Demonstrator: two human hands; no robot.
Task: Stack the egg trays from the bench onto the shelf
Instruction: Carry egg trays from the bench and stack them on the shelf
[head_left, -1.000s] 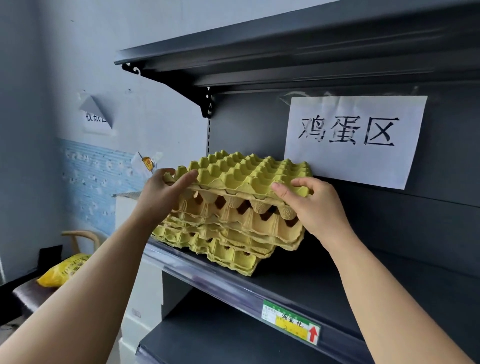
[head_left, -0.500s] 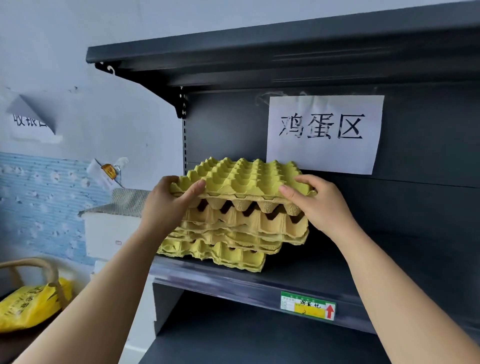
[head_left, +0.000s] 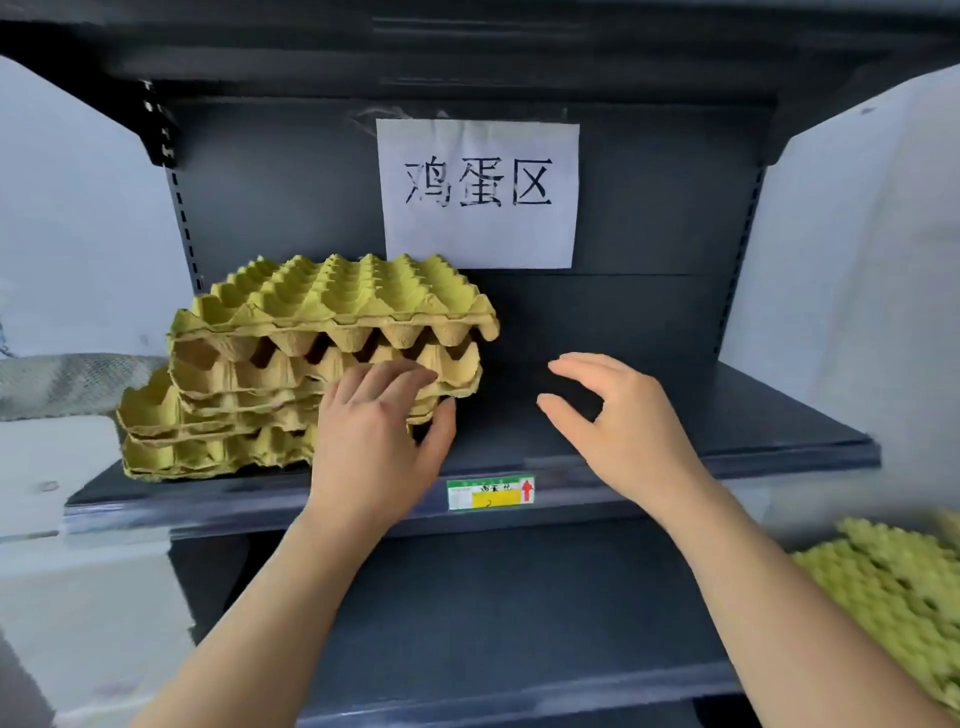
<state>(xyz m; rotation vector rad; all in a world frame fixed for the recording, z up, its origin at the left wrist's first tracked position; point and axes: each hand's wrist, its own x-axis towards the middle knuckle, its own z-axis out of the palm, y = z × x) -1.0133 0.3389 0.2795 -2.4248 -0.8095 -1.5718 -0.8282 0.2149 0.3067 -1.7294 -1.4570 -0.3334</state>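
Note:
A stack of several yellow-green egg trays (head_left: 311, 358) sits on the left half of the dark grey shelf (head_left: 675, 431). The top tray (head_left: 343, 296) lies a little askew on the ones below. My left hand (head_left: 374, 441) is in front of the stack's right front corner, fingers spread and touching the lower trays, holding nothing. My right hand (head_left: 628, 431) hovers over the bare shelf to the right of the stack, fingers loosely spread and empty. More egg trays (head_left: 893, 587) show blurred at the lower right edge.
A white paper sign (head_left: 480, 195) with black characters hangs on the shelf's back panel. A green and yellow price label (head_left: 491, 492) sits on the shelf's front rail. Another shelf (head_left: 493, 613) lies below, one above. A white cabinet (head_left: 52, 519) stands left.
Both hands have let go of the top tray, which now rests on the stack. They have dropped and moved right; the view has swung right and faces the shelf squarely.

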